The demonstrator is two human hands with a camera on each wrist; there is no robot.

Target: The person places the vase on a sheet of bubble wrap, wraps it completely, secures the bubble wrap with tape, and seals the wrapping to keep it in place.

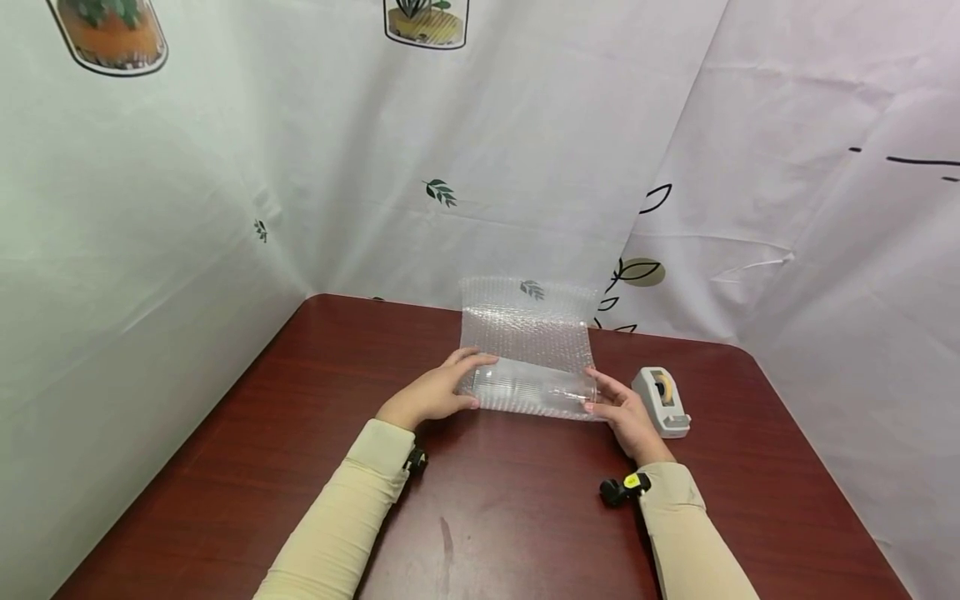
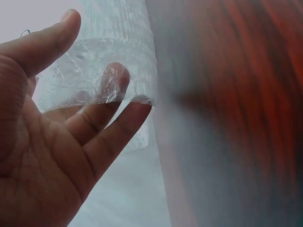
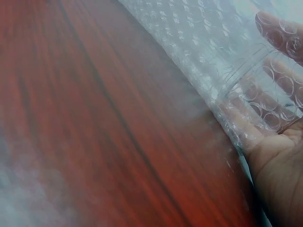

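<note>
A white printed backdrop (image 1: 525, 125) is hanging behind a reddish-brown table (image 1: 525, 517), where bubble wrap (image 1: 525, 333) is stretching near the far edge, a clear cylinder (image 1: 532, 386) lying along its near part; a person's left hand (image 1: 435, 392) is grasping the wrap's left side, the right hand (image 1: 630, 419) is holding its right, and a white tape dispenser (image 1: 658, 408) is sitting just beside

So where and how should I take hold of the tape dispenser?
I'd take the tape dispenser by its two long sides, beside the tape roll, coming from above with your right hand, the nearer one, once it's off the bubble wrap. The body is longer than wide, and its cutter end faces you, so keeping fingers back from there seems safer.
</note>
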